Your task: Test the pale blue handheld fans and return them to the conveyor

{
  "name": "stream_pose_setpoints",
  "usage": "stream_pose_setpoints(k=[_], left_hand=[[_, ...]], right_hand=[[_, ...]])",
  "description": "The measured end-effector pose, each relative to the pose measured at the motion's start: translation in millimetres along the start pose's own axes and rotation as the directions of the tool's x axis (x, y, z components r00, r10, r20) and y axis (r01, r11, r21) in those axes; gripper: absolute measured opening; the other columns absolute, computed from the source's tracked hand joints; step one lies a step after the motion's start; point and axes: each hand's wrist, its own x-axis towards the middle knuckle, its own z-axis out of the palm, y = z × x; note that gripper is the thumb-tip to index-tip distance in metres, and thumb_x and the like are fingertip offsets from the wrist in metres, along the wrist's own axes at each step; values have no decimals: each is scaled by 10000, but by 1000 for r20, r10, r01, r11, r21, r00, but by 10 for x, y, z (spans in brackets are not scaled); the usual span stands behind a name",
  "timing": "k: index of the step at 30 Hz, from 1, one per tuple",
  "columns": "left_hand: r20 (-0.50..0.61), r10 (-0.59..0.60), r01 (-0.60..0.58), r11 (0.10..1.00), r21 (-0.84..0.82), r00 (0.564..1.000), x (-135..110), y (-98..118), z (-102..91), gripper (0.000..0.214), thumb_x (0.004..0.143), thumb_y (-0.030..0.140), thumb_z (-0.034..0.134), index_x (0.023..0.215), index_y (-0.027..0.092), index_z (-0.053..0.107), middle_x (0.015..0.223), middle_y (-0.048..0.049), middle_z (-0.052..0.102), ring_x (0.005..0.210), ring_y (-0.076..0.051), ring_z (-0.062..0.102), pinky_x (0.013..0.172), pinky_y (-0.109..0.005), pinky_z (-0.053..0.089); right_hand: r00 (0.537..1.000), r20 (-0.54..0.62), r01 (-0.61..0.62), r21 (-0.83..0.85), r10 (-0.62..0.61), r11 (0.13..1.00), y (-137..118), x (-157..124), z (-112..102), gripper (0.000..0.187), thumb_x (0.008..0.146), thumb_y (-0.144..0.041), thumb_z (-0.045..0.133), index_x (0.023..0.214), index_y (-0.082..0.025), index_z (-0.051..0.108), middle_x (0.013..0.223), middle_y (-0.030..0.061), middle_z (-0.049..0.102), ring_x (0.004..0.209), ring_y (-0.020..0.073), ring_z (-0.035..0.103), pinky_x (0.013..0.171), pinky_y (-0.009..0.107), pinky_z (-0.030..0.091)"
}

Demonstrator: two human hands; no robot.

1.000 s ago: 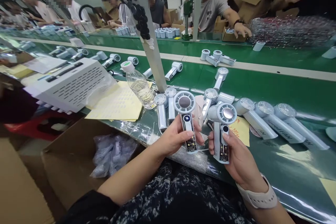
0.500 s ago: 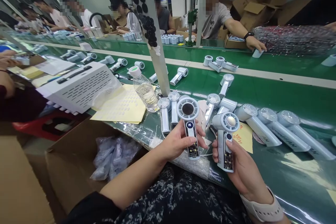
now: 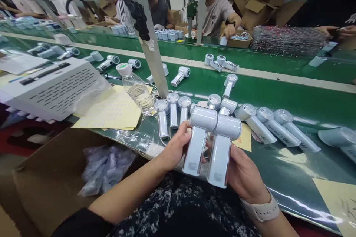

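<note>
My left hand (image 3: 174, 150) grips the handle of a pale blue handheld fan (image 3: 198, 139). My right hand (image 3: 243, 174) grips a second handheld fan (image 3: 222, 148). The two fans are side by side and touching, with their plain sides turned toward me and their heads pointing away. I hold both just above the near edge of the green conveyor belt (image 3: 292, 100). A white watch band (image 3: 260, 209) is on my right wrist.
Several more fans (image 3: 258, 120) lie on the belt just beyond my hands. A water bottle (image 3: 136, 89), yellow sheets (image 3: 111, 109) and a white perforated box (image 3: 50, 85) sit to the left. An open carton with plastic bags (image 3: 105, 166) is below. Other people work across the belt.
Both fans have been turned over, so their displays and circuit boards no longer face me. My hands brought the two fans together, side by side.
</note>
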Motion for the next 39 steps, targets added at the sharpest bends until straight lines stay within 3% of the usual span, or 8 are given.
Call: stream_pose_setpoints(k=[3,7,13,19,23,26,30,39], left_hand=[[19,8,-8,1000,-1,1000,-24,46,10,470,907,551,608,1199,251,394,974,-63,756,697,-221,748,625,-333,591],[-15,8,-9,999,-41,1000,-36,98,40,488,854,466,727,1196,228,473,982,-84,747,856,-235,744,802,-382,587],[67,-158,166,977,-137,985,-2,67,86,503,649,374,915,987,151,617,826,-8,600,705,-132,632,679,-259,506],[21,-145,146,976,-161,989,59,63,145,460,764,545,793,936,132,687,890,-53,635,767,-147,626,736,-284,556],[102,-169,187,958,-215,980,94,62,156,366,900,471,667,1007,123,710,930,-93,705,808,-197,693,771,-345,603],[123,-132,159,956,-246,984,109,46,158,254,906,341,663,1091,168,682,1035,-94,745,898,-240,734,804,-392,618],[124,-134,156,969,-190,983,107,73,194,352,910,241,652,1256,199,599,1142,-111,746,1001,-263,741,889,-435,604],[79,-140,144,988,-52,987,101,101,211,534,827,327,793,1293,225,553,1127,-114,751,977,-265,755,829,-397,613]], right_hand=[[999,29,25,-3,-25,1000,-29,-10,29,348,839,-521,749,1043,-244,805,1038,87,799,789,257,731,759,418,616],[994,-88,68,-1,-68,998,-69,16,13,304,826,-462,769,1036,-243,792,1017,60,793,951,250,718,861,370,595],[1000,5,-11,101,11,995,-105,35,50,331,852,-512,651,836,-196,749,732,28,689,635,142,607,635,254,546],[999,-43,31,102,-27,994,-125,31,47,340,855,-500,633,806,-172,707,782,49,673,611,145,583,561,266,508],[995,-44,94,91,-90,991,-150,15,-32,272,836,-475,666,870,-208,705,725,24,649,615,161,589,554,280,516],[988,-66,142,56,-138,988,-169,-5,-103,261,839,-475,677,909,-227,717,724,23,679,609,167,614,591,301,545],[960,-180,225,51,-213,973,-199,-21,-149,237,840,-407,694,1015,-253,730,881,37,751,811,215,699,752,357,596],[946,-222,249,36,-235,968,-155,6,-78,187,905,-359,649,1051,-265,718,877,28,776,769,205,711,730,355,606]])
